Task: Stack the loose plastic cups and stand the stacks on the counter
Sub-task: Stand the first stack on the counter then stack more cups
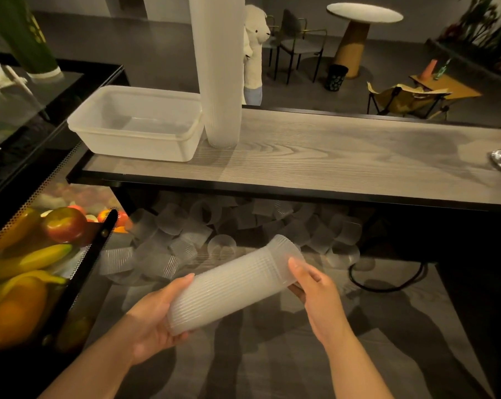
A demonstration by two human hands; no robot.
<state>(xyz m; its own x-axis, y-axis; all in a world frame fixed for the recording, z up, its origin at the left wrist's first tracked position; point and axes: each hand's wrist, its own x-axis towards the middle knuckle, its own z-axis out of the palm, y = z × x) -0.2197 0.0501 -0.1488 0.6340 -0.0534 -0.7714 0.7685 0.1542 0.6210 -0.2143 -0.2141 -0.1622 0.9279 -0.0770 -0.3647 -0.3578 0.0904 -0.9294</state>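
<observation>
A short stack of ribbed clear plastic cups [232, 286] lies tilted between my hands, low in the middle of the view. My left hand [154, 318] grips its near, closed end. My right hand [315, 286] grips the outermost cup at the far, open end. Several loose cups [191, 234] lie in a heap on the lower surface under the counter. A very tall stack of cups [219, 67] stands upright on the wooden counter [344, 156], its top out of view.
An empty clear plastic tub [137, 125] sits on the counter's left end beside the tall stack. A basket of fruit [27, 260] stands at the left. A black cable [387, 280] loops at the right. Chairs and a round table are beyond the counter.
</observation>
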